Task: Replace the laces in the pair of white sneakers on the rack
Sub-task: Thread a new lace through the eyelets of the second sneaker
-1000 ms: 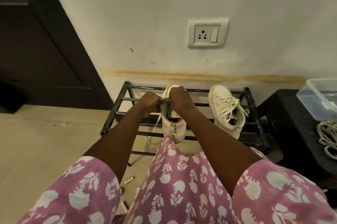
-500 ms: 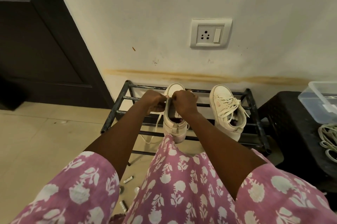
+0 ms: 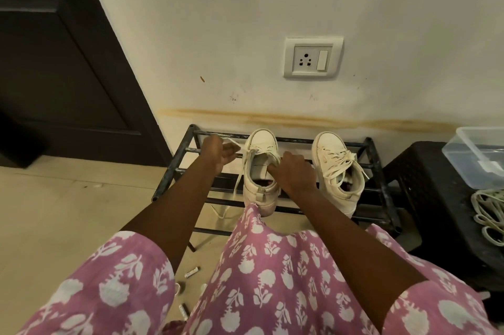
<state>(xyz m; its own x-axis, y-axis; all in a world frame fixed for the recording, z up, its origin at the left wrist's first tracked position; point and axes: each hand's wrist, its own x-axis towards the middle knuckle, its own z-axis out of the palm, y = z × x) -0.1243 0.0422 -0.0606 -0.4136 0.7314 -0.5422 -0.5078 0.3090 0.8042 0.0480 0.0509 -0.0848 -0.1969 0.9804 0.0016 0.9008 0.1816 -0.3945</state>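
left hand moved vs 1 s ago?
Yes. The left hand has pulled leftward, away from the sneaker and toward the left end of the rack, drawing the lace out with it.

Black barred rack point(image 3: 176, 156) with left white sneaker point(image 3: 261, 143) and laced right sneaker point(image 3: 331, 154) side by side

Loose mauve-pink garment point(image 3: 272, 266), white floral block print all over. Short wide sleeves: left sleeve point(image 3: 114, 280), right sleeve point(image 3: 441, 310), same print. Forearms point(image 3: 169, 212) uncovered; left hand point(image 3: 215, 150), right hand point(image 3: 293, 173) bare.
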